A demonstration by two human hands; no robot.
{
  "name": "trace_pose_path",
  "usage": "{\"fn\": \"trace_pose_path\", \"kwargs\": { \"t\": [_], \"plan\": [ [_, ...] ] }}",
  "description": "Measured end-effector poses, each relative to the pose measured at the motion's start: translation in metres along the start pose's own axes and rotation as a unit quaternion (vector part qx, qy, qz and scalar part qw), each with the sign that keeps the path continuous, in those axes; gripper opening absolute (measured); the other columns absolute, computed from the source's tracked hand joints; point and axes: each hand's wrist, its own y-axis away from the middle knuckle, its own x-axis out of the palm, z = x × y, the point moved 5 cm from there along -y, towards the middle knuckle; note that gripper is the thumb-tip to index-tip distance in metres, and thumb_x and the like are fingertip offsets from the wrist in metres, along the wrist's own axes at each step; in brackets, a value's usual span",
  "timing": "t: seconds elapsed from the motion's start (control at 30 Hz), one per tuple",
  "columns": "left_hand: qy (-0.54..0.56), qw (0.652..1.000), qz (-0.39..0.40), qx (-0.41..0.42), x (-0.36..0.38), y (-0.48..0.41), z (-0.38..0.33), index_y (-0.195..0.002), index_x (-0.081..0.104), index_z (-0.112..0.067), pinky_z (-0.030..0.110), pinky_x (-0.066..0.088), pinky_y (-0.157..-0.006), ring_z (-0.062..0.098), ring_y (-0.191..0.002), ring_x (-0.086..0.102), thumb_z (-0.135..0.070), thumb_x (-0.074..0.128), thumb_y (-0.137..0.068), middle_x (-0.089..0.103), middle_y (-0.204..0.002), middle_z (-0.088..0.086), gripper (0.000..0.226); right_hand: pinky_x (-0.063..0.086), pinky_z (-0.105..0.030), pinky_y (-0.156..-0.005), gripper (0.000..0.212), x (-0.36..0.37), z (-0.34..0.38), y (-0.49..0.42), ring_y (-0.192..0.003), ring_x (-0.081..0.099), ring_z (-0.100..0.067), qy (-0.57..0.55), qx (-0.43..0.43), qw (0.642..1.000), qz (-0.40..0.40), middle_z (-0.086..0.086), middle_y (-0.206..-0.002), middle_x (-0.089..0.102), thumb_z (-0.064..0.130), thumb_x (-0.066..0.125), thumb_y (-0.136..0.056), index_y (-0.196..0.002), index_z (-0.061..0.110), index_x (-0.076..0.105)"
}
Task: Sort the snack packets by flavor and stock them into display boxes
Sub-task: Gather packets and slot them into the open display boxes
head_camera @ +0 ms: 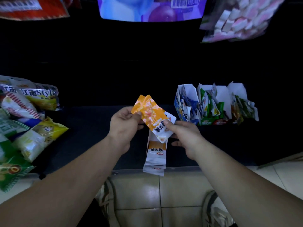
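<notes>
Two hands meet above the front edge of the dark bench (91, 122), and together they hold a small bunch of orange packets (151, 114). Two orange top corners show side by side, so there are at least two packets; I cannot tell if more lie behind. The left hand (124, 123) pinches the upper left edge between thumb and fingers. The right hand (185, 135) pinches the white lower end, with its other fingers curled beneath.

Just below the bunch lies one white display box (150, 138). It is stocked with matching orange-and-white packets in an overlapping row, and its near end overhangs the bench edge.

Three more display boxes stand in a row to the right, touching side by side: a blue box (177, 110), a green box (207, 122) and a third box (237, 90) with brownish-green packets.

At the left, well apart from the boxes, sits one heap of larger snack bags (24, 120), too jumbled to count.

Below the bench are the tiled floor (178, 190) and two shoes, a left shoe (106, 194) and a right shoe (213, 208).
</notes>
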Motion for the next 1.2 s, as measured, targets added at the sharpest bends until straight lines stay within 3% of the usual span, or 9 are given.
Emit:
{"fn": "trace_pose_path", "kwargs": {
  "t": [0.17,0.27,0.33,0.43,0.57,0.67,0.8,1.03,1.2],
  "plan": [
    [0.022,0.994,0.078,-0.078,0.005,0.017,0.017,-0.125,0.061,-0.013,0.035,0.061,-0.078,0.026,-0.099,0.075,0.004,0.071,-0.091,0.077,-0.108,0.011,0.039,0.061,-0.042,-0.077,0.020,-0.006,0.003,0.009,-0.092,0.076,-0.028,-0.085,-0.010,0.996,-0.008,-0.008,-0.103,0.079,0.009,0.079,-0.088,-0.106,0.016,0.072],
    [-0.165,0.984,0.051,-0.035,-0.007,0.016,0.023,-0.145,0.051,-0.023,0.036,0.057,-0.092,0.016,-0.115,0.064,-0.015,0.085,-0.083,0.064,-0.129,-0.001,0.071,0.059,-0.028,-0.062,0.021,-0.020,0.016,0.013,-0.089,0.075,-0.022,0.037,-0.105,0.994,-0.020,0.000,-0.098,0.079,0.004,0.078,-0.088,-0.102,0.019,0.072],
    [-0.318,0.942,0.061,0.088,-0.008,0.014,0.011,-0.155,0.039,-0.030,0.035,0.048,-0.105,0.010,-0.132,0.048,-0.032,0.088,-0.080,0.047,-0.146,-0.008,0.089,0.063,-0.035,-0.071,0.020,-0.021,0.027,0.015,-0.087,0.076,-0.020,0.120,-0.147,0.982,0.018,0.001,-0.094,0.079,0.004,0.080,-0.086,-0.098,0.018,0.074],
    [-0.387,0.888,0.183,0.167,0.014,0.023,-0.004,-0.148,0.047,-0.037,0.031,0.052,-0.102,0.004,-0.128,0.054,-0.031,0.083,-0.084,0.058,-0.140,-0.015,0.074,0.064,-0.043,-0.080,0.018,-0.010,0.037,0.020,-0.082,0.077,-0.020,0.195,-0.168,0.964,0.061,-0.001,-0.089,0.079,0.009,0.087,-0.080,-0.091,0.017,0.075],
    [-0.271,0.936,0.200,0.106,0.028,0.026,-0.004,-0.110,0.068,-0.025,0.034,0.063,-0.075,0.010,-0.082,0.074,-0.009,0.077,-0.089,0.076,-0.093,-0.002,0.028,0.062,-0.037,-0.063,0.025,-0.003,0.047,0.022,-0.077,0.075,-0.017,0.197,-0.214,0.957,0.023,-0.002,-0.084,0.076,0.027,0.094,-0.072,-0.083,0.020,0.073],
    [-0.173,0.970,0.165,0.051,0.023,0.024,-0.003,-0.110,0.067,-0.017,0.031,0.064,-0.070,0.018,-0.085,0.077,-0.009,0.074,-0.094,0.079,-0.096,0.004,0.019,0.058,-0.025,-0.064,0.038,-0.014,0.041,0.015,-0.085,0.074,-0.005,0.076,-0.160,0.984,0.013,0.004,-0.096,0.078,0.023,0.090,-0.077,-0.108,0.021,0.070],
    [-0.101,0.981,0.164,0.003,0.027,0.026,0.007,-0.114,0.065,-0.015,0.037,0.065,-0.070,0.021,-0.087,0.078,-0.012,0.070,-0.098,0.079,-0.098,0.006,0.017,0.061,-0.044,-0.086,0.028,-0.015,0.021,0.005,-0.102,0.075,-0.024,0.004,-0.066,0.996,0.060,-0.003,-0.103,0.079,0.011,0.073,-0.094,-0.121,0.019,0.067],
    [-0.182,0.961,0.196,0.076,0.031,0.019,0.020,-0.118,0.066,-0.024,0.035,0.062,-0.087,0.011,-0.099,0.074,-0.002,0.060,-0.101,0.077,-0.105,-0.005,0.029,0.061,-0.034,-0.087,0.054,0.003,0.029,0.000,-0.102,0.071,-0.013,0.098,-0.180,0.978,0.027,0.001,-0.108,0.074,0.002,0.066,-0.097,-0.139,0.035,0.056],
    [-0.187,0.960,0.188,0.091,0.016,0.008,0.012,-0.115,0.068,-0.030,0.026,0.061,-0.082,0.008,-0.099,0.072,-0.003,0.064,-0.098,0.075,-0.106,-0.006,0.033,0.061,-0.049,-0.088,0.032,0.014,0.041,-0.004,-0.100,0.069,-0.018,0.208,-0.233,0.949,0.035,0.005,-0.101,0.073,0.004,0.069,-0.093,-0.095,0.036,0.069]
  ]
}}
